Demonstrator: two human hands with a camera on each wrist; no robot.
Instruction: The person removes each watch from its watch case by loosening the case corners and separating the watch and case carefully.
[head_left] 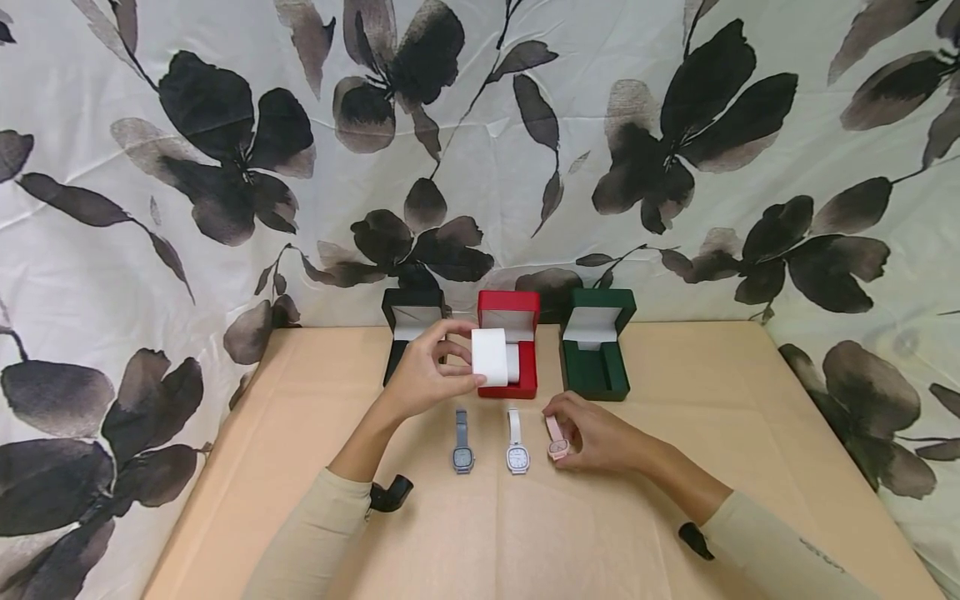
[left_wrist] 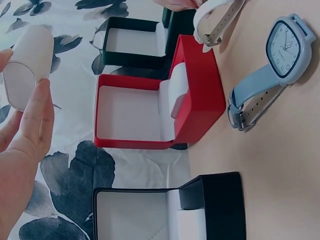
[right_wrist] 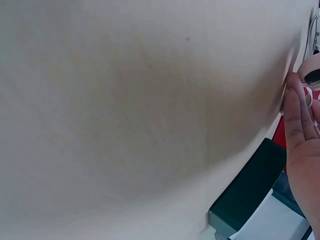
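Observation:
My left hand (head_left: 420, 371) pinches a white watch cushion (head_left: 490, 357) between thumb and fingers, raised in front of the open red watch box (head_left: 529, 375). In the left wrist view, the cushion (left_wrist: 37, 50) shows a flat rounded end. My right hand (head_left: 603, 435) grips a pink watch (head_left: 557, 448) by its edges, low over the table in front of the open green box (head_left: 617, 367). Left of it lie a white watch (head_left: 517, 457) and a blue watch (head_left: 462, 457), faces up. My right fingers hide part of the pink strap.
An open black box (head_left: 411, 298) stands left of the red one, partly behind my left hand; a white cushion (left_wrist: 191, 225) sits inside it. Another white cushion (left_wrist: 178, 90) is in the red box. Behind the tan-covered table (head_left: 465, 542) hangs a floral cloth (head_left: 540, 33).

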